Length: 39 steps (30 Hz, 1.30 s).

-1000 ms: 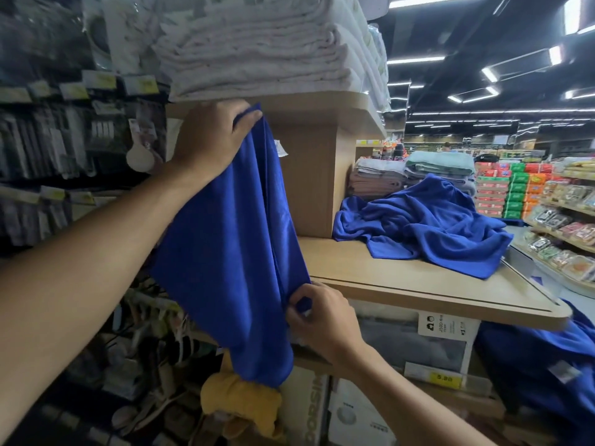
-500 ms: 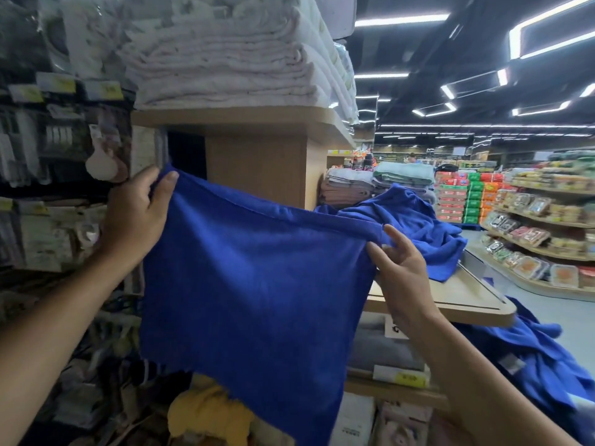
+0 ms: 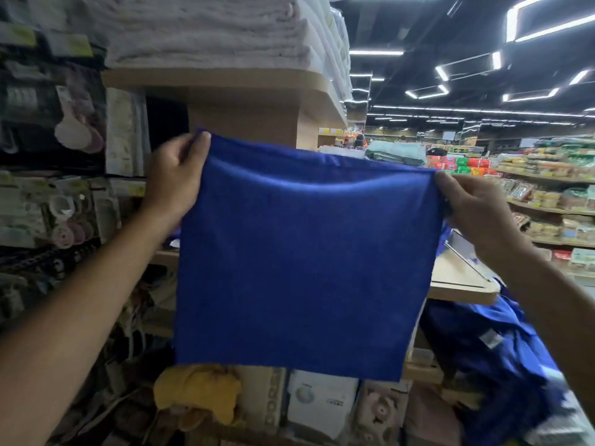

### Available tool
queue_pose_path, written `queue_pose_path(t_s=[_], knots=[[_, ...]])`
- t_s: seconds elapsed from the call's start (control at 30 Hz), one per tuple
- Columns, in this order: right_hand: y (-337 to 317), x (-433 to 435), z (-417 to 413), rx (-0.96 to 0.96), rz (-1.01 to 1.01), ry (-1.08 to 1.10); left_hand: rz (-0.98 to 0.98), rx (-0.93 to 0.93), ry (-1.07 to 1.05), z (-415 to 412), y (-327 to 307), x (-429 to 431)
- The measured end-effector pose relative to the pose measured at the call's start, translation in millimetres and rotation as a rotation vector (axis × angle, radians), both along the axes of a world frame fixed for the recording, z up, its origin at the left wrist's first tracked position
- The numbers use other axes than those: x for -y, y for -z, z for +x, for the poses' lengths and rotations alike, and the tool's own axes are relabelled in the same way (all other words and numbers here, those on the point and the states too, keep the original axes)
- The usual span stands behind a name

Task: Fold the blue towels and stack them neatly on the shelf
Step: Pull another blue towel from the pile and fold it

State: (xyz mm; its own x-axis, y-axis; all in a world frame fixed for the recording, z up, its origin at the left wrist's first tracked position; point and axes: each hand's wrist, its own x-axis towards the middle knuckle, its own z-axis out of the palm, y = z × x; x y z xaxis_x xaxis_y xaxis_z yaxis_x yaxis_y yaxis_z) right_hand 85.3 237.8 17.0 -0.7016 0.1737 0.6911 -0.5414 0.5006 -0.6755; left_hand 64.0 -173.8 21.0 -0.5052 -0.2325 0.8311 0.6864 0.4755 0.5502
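Observation:
A blue towel [image 3: 302, 252] hangs spread flat in front of me, held up by its two top corners. My left hand [image 3: 175, 180] pinches the top left corner and my right hand [image 3: 473, 209] pinches the top right corner. The towel hides most of the wooden shelf [image 3: 457, 283] behind it. More blue towels [image 3: 489, 358] lie heaped low at the right, below the shelf's edge.
A stack of white towels [image 3: 209, 30] sits on the upper shelf [image 3: 225, 80]. Green folded towels [image 3: 397, 152] lie further back. Hanging goods fill the left wall. A yellow cloth [image 3: 196, 395] and boxes sit below. Grocery shelves [image 3: 547, 194] stand at the right.
My right hand has lifted its corner from low by the shelf edge up and to the right. The towel went from hanging bunched to being stretched flat between both hands.

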Motion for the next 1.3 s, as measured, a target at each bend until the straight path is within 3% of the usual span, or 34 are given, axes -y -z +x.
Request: queue_pose_path(t_s=[0.13,0.23,0.3,0.47,0.77,0.93,1.13,1.3], knots=[[-10,-15,-54,0.266,0.023,0.080,-0.061,0.149,-0.006,-68,-3,-29],[16,-17,-79,0.507,-0.262,-0.033,-0.132,0.313,-0.041,-114,28,-44],[33,-21,-89,0.570,-0.413,-0.145,-0.163,0.346,-0.093,-132,48,-48],[54,-39,-105,0.588,-0.473,-0.314,-0.191,0.275,-0.157,-154,71,-47],[25,-49,-155,0.610,-0.228,-0.142,-0.142,0.298,-0.147,-200,50,-52],[-5,-48,-185,0.537,-0.092,-0.032,0.061,0.436,-0.033,-229,23,-64],[-20,-52,-226,0.483,-0.127,0.027,0.273,0.546,0.200,-252,8,-71],[5,-57,-240,0.523,-0.146,0.035,0.349,0.600,0.267,-250,22,-70]])
